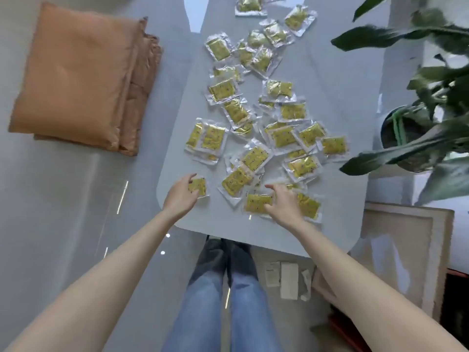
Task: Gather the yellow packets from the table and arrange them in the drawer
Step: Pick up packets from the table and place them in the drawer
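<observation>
At the near edge of the pale grey, round-cornered desk point(220, 224), the left hand point(180, 193) curls its fingers round a small yellow foil packet in a clear crinkled wrapper point(199, 186). The right hand point(283, 203) lies with fingers spread over a second flat yellow packet point(255, 203); whether it is already pinching that packet I cannot tell.

The wrappers look slippery and the desk top smooth. It should work best to slide each packet to the edge or onto its neighbour, lift it by the sealed margin, and stack the packets flat and squared in one hand. That way they can go into the drawer in tidy rows. I cannot pick out the drawer with certainty here.

Beyond the hands, the remaining yellow packets point(255, 157) lie scattered and overlapping up the desk's length, thin, rectangular and shiny. Farther left a soft orange fabric cushion point(76, 77) lies on the floor. To the right stands a glossy broad-leaved potted plant point(431, 97).
</observation>
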Demonstrator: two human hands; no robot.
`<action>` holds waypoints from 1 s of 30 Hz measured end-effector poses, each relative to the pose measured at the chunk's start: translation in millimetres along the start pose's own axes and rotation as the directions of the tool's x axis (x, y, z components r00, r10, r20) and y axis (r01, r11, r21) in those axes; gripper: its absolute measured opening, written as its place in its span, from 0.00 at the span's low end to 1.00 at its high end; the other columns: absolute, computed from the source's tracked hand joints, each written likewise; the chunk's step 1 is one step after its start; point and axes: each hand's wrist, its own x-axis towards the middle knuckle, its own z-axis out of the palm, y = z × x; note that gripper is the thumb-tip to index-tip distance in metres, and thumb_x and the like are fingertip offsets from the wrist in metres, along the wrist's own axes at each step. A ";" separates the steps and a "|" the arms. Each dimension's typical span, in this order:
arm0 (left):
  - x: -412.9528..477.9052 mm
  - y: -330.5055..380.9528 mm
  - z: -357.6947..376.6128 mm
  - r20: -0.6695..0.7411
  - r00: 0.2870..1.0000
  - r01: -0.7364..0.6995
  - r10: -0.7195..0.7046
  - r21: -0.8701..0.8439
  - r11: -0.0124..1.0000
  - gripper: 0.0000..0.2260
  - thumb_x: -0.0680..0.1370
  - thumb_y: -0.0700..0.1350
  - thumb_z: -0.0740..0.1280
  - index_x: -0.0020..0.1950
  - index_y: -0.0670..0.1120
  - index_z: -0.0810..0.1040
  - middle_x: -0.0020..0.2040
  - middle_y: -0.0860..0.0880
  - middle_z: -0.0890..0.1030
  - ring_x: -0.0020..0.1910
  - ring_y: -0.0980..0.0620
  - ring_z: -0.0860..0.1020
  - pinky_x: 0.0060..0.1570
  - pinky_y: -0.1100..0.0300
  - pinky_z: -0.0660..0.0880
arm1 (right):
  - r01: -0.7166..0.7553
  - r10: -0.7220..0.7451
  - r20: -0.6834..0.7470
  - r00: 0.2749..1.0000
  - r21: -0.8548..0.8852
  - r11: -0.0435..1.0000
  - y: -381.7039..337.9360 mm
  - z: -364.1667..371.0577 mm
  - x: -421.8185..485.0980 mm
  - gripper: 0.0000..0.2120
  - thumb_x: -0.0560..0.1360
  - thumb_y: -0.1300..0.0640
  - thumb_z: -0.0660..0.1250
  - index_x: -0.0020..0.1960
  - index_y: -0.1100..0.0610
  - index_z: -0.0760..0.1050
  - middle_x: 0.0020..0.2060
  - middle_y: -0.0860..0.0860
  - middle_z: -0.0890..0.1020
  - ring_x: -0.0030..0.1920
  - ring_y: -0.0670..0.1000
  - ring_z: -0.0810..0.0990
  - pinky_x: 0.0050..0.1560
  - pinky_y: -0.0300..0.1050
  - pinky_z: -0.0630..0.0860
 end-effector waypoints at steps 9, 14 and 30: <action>79.8 -57.4 38.0 0.001 1.000 -0.007 0.007 0.331 0.943 0.30 0.74 0.42 0.69 0.74 0.50 0.61 0.73 0.46 0.61 0.71 0.42 0.61 0.67 0.48 0.64 | 0.013 -0.005 0.021 1.000 -0.399 0.917 37.4 57.9 67.1 0.30 0.72 0.57 0.70 0.70 0.56 0.61 0.67 0.53 0.69 0.68 0.57 0.64 0.63 0.50 0.68; 90.3 -75.1 48.3 -0.067 0.993 -0.056 0.101 0.490 0.870 0.30 0.70 0.42 0.72 0.70 0.49 0.66 0.70 0.45 0.65 0.68 0.43 0.63 0.65 0.49 0.63 | 0.037 -0.093 -0.074 0.993 -0.555 0.831 45.7 77.6 80.5 0.30 0.70 0.61 0.70 0.69 0.57 0.62 0.61 0.54 0.70 0.62 0.56 0.67 0.58 0.47 0.66; 93.4 -86.1 30.0 -0.100 0.994 0.000 0.043 0.394 0.919 0.14 0.71 0.50 0.71 0.50 0.45 0.71 0.47 0.45 0.80 0.53 0.43 0.76 0.65 0.49 0.58 | 0.286 -0.245 0.148 0.958 -0.504 0.815 10.7 50.9 75.8 0.13 0.74 0.56 0.69 0.53 0.55 0.68 0.43 0.50 0.80 0.48 0.57 0.78 0.47 0.47 0.64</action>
